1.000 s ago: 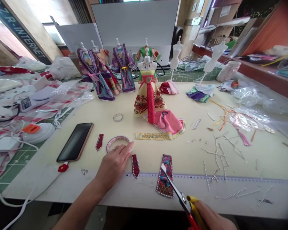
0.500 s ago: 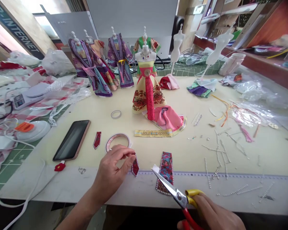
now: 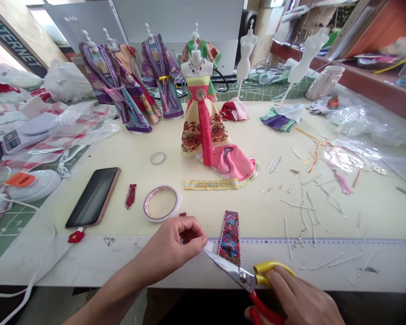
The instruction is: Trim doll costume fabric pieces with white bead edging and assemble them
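Observation:
My left hand is closed in a pinch near the table's front edge, holding a small dark red fabric piece of which only the tip shows, and its fingertips touch a small white bit at the tip of the scissors. My right hand grips the scissors' yellow and red handles, blades pointing left toward the left hand. A patterned red fabric strip lies just behind the blades. A roll of tape sits behind my left hand.
A doll mannequin in a yellow and red dress stands mid-table, with several dressed mannequins behind. A phone, another red piece, a gold trim strip, a small ring and scattered bead strings lie around.
My left hand went from the tape roll to the red fabric piece, picked it up and drew it toward the scissors. The scissors swung left and lower to meet it.

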A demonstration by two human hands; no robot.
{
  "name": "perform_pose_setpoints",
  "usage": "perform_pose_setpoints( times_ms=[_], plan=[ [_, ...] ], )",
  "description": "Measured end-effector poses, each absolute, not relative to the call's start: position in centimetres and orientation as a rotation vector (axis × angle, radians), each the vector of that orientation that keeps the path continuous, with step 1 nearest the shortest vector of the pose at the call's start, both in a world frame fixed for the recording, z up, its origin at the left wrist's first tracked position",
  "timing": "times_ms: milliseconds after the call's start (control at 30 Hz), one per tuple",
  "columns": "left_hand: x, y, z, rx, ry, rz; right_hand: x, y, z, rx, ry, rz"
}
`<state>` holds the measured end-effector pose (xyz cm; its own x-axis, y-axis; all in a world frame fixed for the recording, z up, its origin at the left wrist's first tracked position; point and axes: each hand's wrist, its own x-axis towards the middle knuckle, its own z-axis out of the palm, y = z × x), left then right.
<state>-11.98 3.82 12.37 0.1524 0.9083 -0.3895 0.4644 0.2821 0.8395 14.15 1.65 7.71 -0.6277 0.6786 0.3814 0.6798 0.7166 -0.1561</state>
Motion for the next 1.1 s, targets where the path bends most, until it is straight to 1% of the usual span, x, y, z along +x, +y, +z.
perform_pose_setpoints(
  times_ms=[167, 300, 600, 733, 967, 1100],
  plan=[
    [-11.7, 4.0, 12.3, 1.39, 1.456, 0.515, 14.7, 1.5, 6.9, -1.064, -2.503, 0.008],
    [-10.7, 4.4, 12.4, 1.355, 1.433, 0.588, 15.5, 1.4, 7.2, -1.098, -2.564, 0.059],
    [-9.3, 5.5, 12.1, 1.223, 1.424, 0.843, 18.2, 2.0, 8.3, -1.107, -2.636, -0.101],
    [-8.5, 6.6, 12.1, 1.367, 1.432, 0.784, 18.7, 2.9, 9.2, -1.24, -2.531, -0.095],
    [-7.3, 8.4, 10.9, 1.589, 1.521, 0.651, 16.8, 6.5, 10.1, -1.416, -2.343, -0.227],
    [-7.0, 9.1, 9.5, 1.72, 1.57, 0.61, 15.4, 7.5, 9.6, -1.508, -2.261, -0.079]
  ],
)
